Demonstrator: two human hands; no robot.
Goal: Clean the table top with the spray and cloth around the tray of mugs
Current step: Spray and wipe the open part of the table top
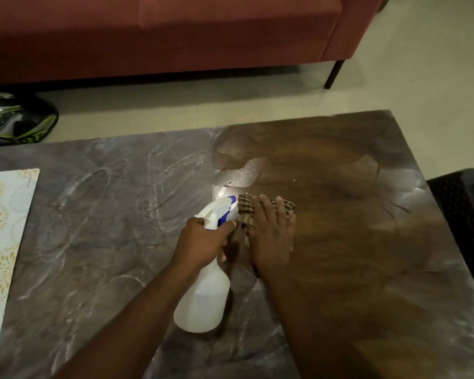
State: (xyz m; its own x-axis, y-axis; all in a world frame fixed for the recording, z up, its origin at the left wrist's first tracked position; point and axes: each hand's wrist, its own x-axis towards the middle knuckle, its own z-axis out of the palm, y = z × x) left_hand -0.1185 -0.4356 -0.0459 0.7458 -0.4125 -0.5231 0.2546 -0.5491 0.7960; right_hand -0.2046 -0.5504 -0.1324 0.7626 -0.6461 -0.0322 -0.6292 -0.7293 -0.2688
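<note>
Right now we're gripping the spray bottle (203, 291) w/ left hand (203, 242), nozzle aiming at mid-table (93, 214). Right hand (271, 236), fingers flat, is pressing the checked cloth (246, 212) beside it, ready to wipe. Tray of mugs isn't showing.

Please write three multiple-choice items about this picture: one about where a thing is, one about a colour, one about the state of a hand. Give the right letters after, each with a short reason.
1. Where does the patterned tray lie?
A. at the left edge of the table
B. at its far right corner
C. under the cloth

2. What colour is the nozzle of the spray bottle?
A. red
B. blue
C. green

3. What does the right hand do?
A. hangs idle
B. grips the bottle
C. presses the checked cloth on the table

Answers: 1 A, the tray shows at the picture's left edge; 2 B, the nozzle tip is blue; 3 C, its fingers lie flat over the cloth, while the left hand holds the bottle.
</note>
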